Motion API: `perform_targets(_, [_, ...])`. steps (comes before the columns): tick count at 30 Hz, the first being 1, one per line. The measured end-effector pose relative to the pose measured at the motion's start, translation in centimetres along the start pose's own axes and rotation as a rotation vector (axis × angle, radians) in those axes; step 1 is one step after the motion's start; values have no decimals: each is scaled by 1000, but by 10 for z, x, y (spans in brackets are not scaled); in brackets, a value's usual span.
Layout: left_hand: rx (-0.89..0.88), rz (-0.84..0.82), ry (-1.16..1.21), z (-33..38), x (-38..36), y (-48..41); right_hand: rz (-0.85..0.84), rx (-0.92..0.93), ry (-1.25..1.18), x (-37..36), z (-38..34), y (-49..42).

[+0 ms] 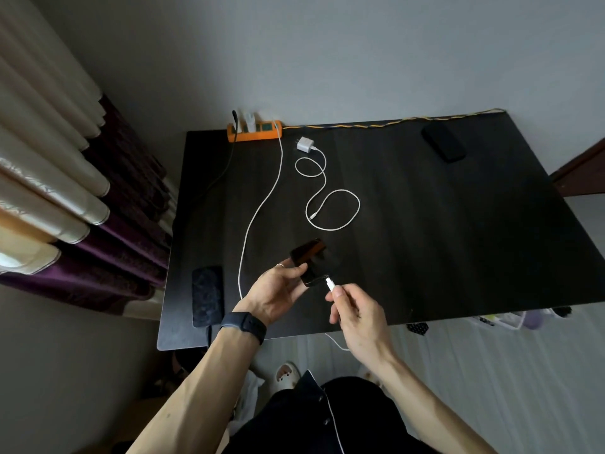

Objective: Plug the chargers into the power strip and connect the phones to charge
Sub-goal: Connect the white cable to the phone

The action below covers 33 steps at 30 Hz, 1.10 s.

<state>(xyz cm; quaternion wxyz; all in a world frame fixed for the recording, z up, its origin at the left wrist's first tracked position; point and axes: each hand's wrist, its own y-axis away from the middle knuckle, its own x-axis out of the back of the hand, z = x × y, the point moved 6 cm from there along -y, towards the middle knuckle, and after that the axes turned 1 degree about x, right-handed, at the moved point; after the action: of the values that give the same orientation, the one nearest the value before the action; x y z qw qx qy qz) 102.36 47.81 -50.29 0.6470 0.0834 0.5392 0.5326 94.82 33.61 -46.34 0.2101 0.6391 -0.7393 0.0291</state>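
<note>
L hand (281,290) fingers curled round dark phone (311,260), held tilted over black table (425,240), R hand (357,309) pinching white cable plug (330,285) w/ tip at phone's bottom edge, seated or not unclear; cable runs to charger (251,122) in orange power strip (255,135) at far edge, 2nd charger (305,144) lying unplugged nearby.

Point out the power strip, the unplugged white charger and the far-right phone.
power strip (255,136): head view, orange side.
unplugged white charger (305,144): head view, white body.
far-right phone (443,143): head view, its middle.
</note>
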Motion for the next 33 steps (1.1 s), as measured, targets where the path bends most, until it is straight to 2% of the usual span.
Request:
perform_targets(9, [-24,2,60,3,6,-4,-9,-15,38,-4,-3,-9])
perform_targets(16, [-161,-29,82,10,13,-7,-28,-89,27,-7,1,-17])
perform_targets(27, [-380,95,-254,20,14,-1,-60,-194,-52,-27,18,-19])
perform_targets(33, [-314,151,-534,26,33,3,-297,-474,-246,-54,48,-26])
